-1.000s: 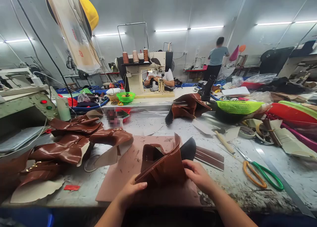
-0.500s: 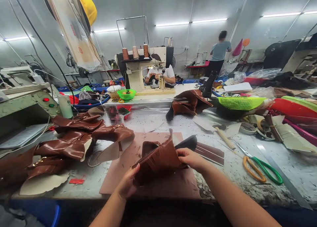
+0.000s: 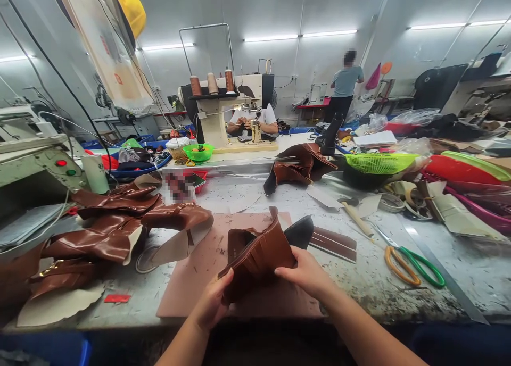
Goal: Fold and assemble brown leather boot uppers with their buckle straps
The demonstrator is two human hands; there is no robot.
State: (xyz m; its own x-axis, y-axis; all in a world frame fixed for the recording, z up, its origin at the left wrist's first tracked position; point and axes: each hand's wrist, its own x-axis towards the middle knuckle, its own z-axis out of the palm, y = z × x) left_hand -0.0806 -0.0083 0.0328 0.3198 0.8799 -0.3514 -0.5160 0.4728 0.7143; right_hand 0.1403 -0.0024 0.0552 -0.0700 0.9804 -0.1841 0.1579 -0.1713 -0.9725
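A brown leather boot upper (image 3: pixel 259 259) with a dark lining is held between my two hands, above a pinkish-brown board (image 3: pixel 179 289). My left hand (image 3: pixel 213 297) grips its lower left edge, thumb on top and fingers hidden beneath. On the right side, my right hand (image 3: pixel 305 273) is closed on the upper, with the thumb lying over the outer leather. Just beyond the right hand lie brown leather strips (image 3: pixel 333 243). More brown boot uppers (image 3: pixel 99 233) are heaped to the left, and another brown upper (image 3: pixel 301 166) stands farther back.
Scissors (image 3: pixel 413 265) with orange and green handles, a metal ruler (image 3: pixel 443 275) and a wooden-handled hammer (image 3: pixel 357 219) lie at right. Baskets (image 3: pixel 379 164) stand behind them. A sewing machine (image 3: pixel 211 113) faces me, with a person (image 3: pixel 269 121) seated behind it; another person (image 3: pixel 346 86) stands farther back.
My right thumb has come over onto the outer face of the boot upper, and the upper has turned slightly. The whole view has shifted a little, so the surroundings sit farther left.
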